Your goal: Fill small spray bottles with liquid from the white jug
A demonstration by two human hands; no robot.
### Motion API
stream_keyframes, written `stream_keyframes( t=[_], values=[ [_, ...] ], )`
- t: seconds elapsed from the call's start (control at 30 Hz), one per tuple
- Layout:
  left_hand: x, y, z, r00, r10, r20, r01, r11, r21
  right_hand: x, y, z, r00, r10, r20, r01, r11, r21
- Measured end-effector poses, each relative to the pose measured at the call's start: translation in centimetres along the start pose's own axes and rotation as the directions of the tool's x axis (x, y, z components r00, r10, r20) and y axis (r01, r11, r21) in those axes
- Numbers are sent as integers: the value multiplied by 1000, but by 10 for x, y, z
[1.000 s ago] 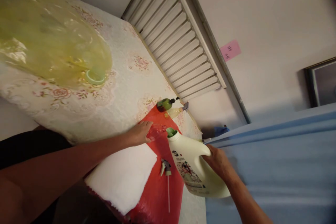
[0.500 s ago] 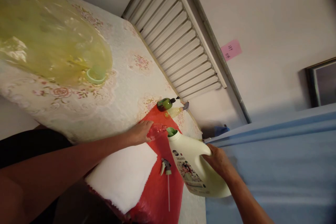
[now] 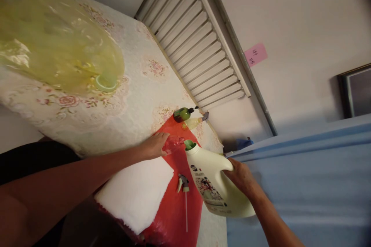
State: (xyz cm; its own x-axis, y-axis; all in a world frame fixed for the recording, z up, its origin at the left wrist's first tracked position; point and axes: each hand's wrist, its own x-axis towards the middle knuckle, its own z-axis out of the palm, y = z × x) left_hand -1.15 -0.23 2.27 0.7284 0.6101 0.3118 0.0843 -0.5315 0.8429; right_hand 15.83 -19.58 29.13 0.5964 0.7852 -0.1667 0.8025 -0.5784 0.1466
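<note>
Head view: a clear bottle is gripped by the left hand on a red mat on the counter. A jug is held tilted by its handle in the closed right hand, its green spout just beside the bottle's mouth. A sprayer is laid on the mat beside a towel.
</note>
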Motion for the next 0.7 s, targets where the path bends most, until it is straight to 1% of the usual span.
stream_keyframes(
  t=[0.2,0.53,0.7],
  values=[
    [1,-2,3,1000,-4,-2,4,1000,29,1,0,-1,1000,2,21,-2,1000,-8],
    [-2,3,-3,1000,-11,13,11,999,37,1,1,-1,1000,-7,13,7,1000,-24],
    [-1,3,-2,1000,-22,19,21,999,37,1,2,-2,1000,-15,14,15,999,-39]
  ],
)
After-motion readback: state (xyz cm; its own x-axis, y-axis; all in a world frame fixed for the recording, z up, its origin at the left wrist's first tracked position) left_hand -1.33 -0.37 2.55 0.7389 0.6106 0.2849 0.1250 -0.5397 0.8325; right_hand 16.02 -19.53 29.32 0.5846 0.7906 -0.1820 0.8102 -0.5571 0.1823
